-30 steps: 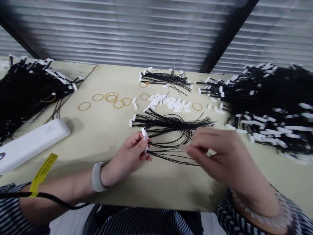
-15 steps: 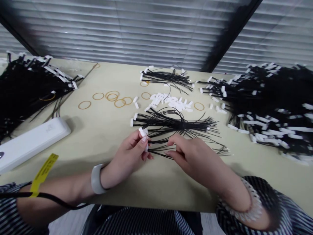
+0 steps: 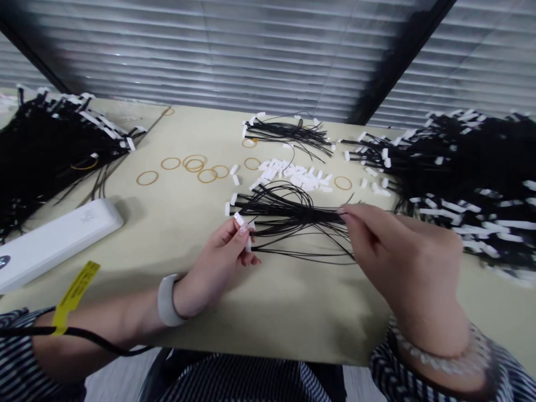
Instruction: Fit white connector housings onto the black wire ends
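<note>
Head view, left hand [image 3: 213, 265]: fingers [image 3: 243, 231] closed in a pinch on small white rectangular plastic connectors [image 3: 239, 219]. A loose bundle of thin black wires [image 3: 293, 215] extends from those fingers, its long axis lying sideways across the beige tabletop [image 3: 293, 318]. Right hand [image 3: 404, 262]: fingers [image 3: 345, 212] nearly closed, pinching strands at the bundle's far side. A heap of loose white connectors [image 3: 291, 176] lies beyond both sets of fingers; tan rubber bands [image 3: 196, 163] lie beyond the left fingers.
</note>
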Action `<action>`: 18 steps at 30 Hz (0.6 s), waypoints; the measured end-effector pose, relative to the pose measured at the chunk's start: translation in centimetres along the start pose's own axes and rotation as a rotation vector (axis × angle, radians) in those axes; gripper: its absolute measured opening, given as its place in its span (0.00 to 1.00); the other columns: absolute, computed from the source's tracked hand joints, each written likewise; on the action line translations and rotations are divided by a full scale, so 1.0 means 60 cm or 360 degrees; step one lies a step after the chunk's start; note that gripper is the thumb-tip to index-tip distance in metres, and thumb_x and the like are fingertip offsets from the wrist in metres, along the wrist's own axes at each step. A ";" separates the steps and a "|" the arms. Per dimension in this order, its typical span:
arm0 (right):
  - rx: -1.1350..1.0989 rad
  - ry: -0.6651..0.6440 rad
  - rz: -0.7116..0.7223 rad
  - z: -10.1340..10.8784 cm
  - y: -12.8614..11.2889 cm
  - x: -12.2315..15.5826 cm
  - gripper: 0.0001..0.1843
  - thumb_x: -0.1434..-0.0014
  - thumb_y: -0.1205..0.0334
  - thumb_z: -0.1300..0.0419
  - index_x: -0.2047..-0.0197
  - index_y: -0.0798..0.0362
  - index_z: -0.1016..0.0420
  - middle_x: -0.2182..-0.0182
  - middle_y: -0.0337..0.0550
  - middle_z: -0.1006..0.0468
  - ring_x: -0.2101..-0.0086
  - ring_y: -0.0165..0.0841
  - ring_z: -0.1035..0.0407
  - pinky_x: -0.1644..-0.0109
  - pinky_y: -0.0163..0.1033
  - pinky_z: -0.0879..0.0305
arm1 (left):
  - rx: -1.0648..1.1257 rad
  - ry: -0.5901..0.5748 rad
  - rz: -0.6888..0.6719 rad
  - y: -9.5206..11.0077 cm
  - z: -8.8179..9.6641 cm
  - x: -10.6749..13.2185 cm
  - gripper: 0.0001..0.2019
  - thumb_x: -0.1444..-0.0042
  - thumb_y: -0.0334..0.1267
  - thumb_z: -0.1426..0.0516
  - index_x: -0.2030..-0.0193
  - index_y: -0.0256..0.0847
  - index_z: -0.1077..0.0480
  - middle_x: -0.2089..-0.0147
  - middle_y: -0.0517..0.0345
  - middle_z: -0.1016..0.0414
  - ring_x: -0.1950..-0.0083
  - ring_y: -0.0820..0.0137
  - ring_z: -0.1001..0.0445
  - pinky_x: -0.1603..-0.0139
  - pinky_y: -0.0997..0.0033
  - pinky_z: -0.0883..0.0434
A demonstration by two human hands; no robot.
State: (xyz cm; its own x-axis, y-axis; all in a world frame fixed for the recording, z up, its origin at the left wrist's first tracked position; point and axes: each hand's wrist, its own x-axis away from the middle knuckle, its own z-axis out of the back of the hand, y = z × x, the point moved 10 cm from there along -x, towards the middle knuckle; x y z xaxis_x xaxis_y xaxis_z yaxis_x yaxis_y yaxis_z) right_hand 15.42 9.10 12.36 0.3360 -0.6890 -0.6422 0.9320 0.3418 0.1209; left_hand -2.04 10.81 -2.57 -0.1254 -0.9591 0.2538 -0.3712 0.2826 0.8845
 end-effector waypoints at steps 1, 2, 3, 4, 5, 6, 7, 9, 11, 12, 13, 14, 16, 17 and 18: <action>-0.0122 0.0081 -0.0062 0.011 0.005 -0.002 0.04 0.46 0.66 0.42 0.66 0.52 0.25 0.82 0.37 0.30 0.80 0.28 0.38 0.77 0.34 0.47 | -0.0001 0.0003 0.0000 0.000 0.001 0.000 0.08 0.44 0.40 0.45 0.67 0.38 0.37 0.74 0.65 0.38 0.78 0.81 0.40 0.71 0.77 0.31; -0.0328 0.0152 -0.0159 0.020 0.013 -0.003 0.06 0.47 0.68 0.41 0.64 0.53 0.25 0.76 0.40 0.26 0.74 0.30 0.32 0.73 0.35 0.41 | -0.0006 0.0000 0.0002 -0.001 0.000 -0.001 0.08 0.44 0.40 0.45 0.67 0.38 0.37 0.73 0.65 0.38 0.78 0.81 0.40 0.71 0.77 0.31; -0.0606 0.0220 -0.0292 0.025 0.025 -0.004 0.09 0.47 0.69 0.41 0.61 0.53 0.26 0.68 0.43 0.24 0.66 0.34 0.30 0.67 0.37 0.36 | -0.0014 -0.0009 0.0001 -0.001 0.000 -0.001 0.08 0.44 0.40 0.46 0.67 0.38 0.37 0.73 0.65 0.38 0.77 0.81 0.40 0.72 0.76 0.31; -0.0924 0.0294 -0.0457 0.025 0.040 -0.002 0.11 0.46 0.70 0.42 0.59 0.52 0.26 0.61 0.46 0.24 0.59 0.36 0.30 0.62 0.40 0.34 | -0.0024 -0.0024 0.0000 -0.001 -0.002 -0.001 0.08 0.44 0.41 0.46 0.68 0.38 0.37 0.73 0.65 0.38 0.77 0.81 0.40 0.72 0.76 0.31; -0.1236 0.0384 -0.0621 0.022 0.056 0.002 0.12 0.45 0.70 0.43 0.57 0.51 0.26 0.57 0.47 0.26 0.56 0.37 0.31 0.58 0.43 0.33 | -0.0042 -0.0041 0.0001 -0.001 -0.004 -0.001 0.08 0.44 0.41 0.46 0.68 0.38 0.38 0.73 0.65 0.38 0.77 0.81 0.40 0.72 0.76 0.31; -0.1503 0.0481 -0.0761 0.018 0.068 0.008 0.12 0.43 0.69 0.46 0.57 0.50 0.26 0.55 0.47 0.28 0.57 0.36 0.31 0.59 0.44 0.33 | -0.0065 -0.0056 0.0002 -0.001 -0.006 0.000 0.09 0.44 0.41 0.46 0.68 0.38 0.38 0.73 0.65 0.38 0.78 0.81 0.40 0.72 0.76 0.31; -0.1706 0.0580 -0.0856 0.014 0.077 0.015 0.13 0.41 0.69 0.48 0.56 0.49 0.27 0.57 0.46 0.28 0.61 0.34 0.30 0.63 0.42 0.32 | -0.0091 -0.0073 0.0002 -0.001 -0.009 0.001 0.09 0.44 0.41 0.46 0.69 0.38 0.38 0.73 0.65 0.38 0.78 0.81 0.41 0.73 0.76 0.31; -0.1895 0.0611 -0.0883 0.006 0.077 0.018 0.17 0.39 0.69 0.50 0.49 0.45 0.32 0.66 0.42 0.27 0.73 0.28 0.32 0.73 0.37 0.36 | -0.0142 -0.0116 -0.0001 -0.001 -0.015 0.003 0.09 0.44 0.41 0.46 0.69 0.37 0.38 0.73 0.65 0.39 0.79 0.82 0.42 0.73 0.76 0.31; -0.1826 0.0289 -0.0721 -0.010 0.046 0.007 0.24 0.41 0.70 0.48 0.43 0.42 0.40 0.73 0.37 0.30 0.77 0.27 0.35 0.77 0.34 0.40 | -0.0182 -0.0158 -0.0003 -0.003 -0.020 0.005 0.10 0.44 0.42 0.46 0.68 0.37 0.37 0.73 0.65 0.39 0.79 0.82 0.42 0.73 0.76 0.31; -0.1723 0.0057 -0.0599 -0.022 0.021 0.002 0.24 0.42 0.71 0.47 0.43 0.42 0.41 0.73 0.36 0.30 0.76 0.27 0.34 0.75 0.34 0.40 | -0.0198 -0.0174 -0.0007 -0.003 -0.023 0.005 0.10 0.44 0.43 0.46 0.68 0.37 0.37 0.74 0.65 0.40 0.79 0.82 0.42 0.73 0.76 0.31; -0.1600 -0.0162 -0.0463 -0.034 -0.006 0.000 0.21 0.42 0.71 0.46 0.47 0.45 0.37 0.72 0.36 0.29 0.74 0.26 0.33 0.73 0.34 0.39 | -0.0220 -0.0185 -0.0013 -0.003 -0.024 0.006 0.11 0.43 0.44 0.47 0.67 0.37 0.37 0.74 0.66 0.40 0.79 0.82 0.42 0.73 0.76 0.31; -0.1480 -0.0343 -0.0338 -0.045 -0.031 0.001 0.15 0.43 0.72 0.46 0.53 0.48 0.33 0.71 0.36 0.28 0.72 0.26 0.33 0.70 0.33 0.39 | -0.0249 -0.0193 -0.0021 -0.003 -0.025 0.006 0.11 0.43 0.45 0.47 0.68 0.37 0.38 0.75 0.66 0.41 0.79 0.81 0.42 0.74 0.76 0.31; -0.1320 -0.0551 -0.0165 -0.061 -0.066 0.005 0.06 0.42 0.71 0.46 0.65 0.53 0.30 0.72 0.37 0.28 0.71 0.24 0.34 0.67 0.32 0.40 | -0.0325 -0.0217 -0.0039 0.000 -0.029 0.008 0.12 0.43 0.45 0.48 0.68 0.38 0.38 0.76 0.66 0.42 0.79 0.81 0.43 0.74 0.77 0.32; -0.1276 -0.0599 -0.0135 -0.067 -0.076 0.006 0.06 0.42 0.71 0.47 0.68 0.54 0.31 0.72 0.36 0.28 0.71 0.24 0.35 0.67 0.31 0.41 | -0.0370 -0.0234 -0.0048 0.001 -0.031 0.009 0.12 0.42 0.45 0.48 0.68 0.38 0.39 0.76 0.67 0.43 0.78 0.81 0.43 0.74 0.77 0.32; -0.1241 -0.0619 -0.0130 -0.072 -0.081 0.007 0.05 0.42 0.70 0.47 0.68 0.55 0.31 0.73 0.36 0.29 0.70 0.24 0.36 0.66 0.31 0.42 | -0.0416 -0.0251 -0.0059 0.003 -0.034 0.010 0.12 0.42 0.45 0.49 0.69 0.38 0.39 0.77 0.66 0.43 0.78 0.81 0.43 0.74 0.77 0.32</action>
State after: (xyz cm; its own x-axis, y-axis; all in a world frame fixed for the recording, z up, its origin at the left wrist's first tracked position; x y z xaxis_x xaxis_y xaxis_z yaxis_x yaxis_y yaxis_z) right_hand 10.43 9.92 8.23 0.4276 -0.8509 -0.3052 0.6441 0.5237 -0.5575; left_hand -0.34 10.25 -1.45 -0.2652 -0.9484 0.1737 -0.1313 0.2140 0.9680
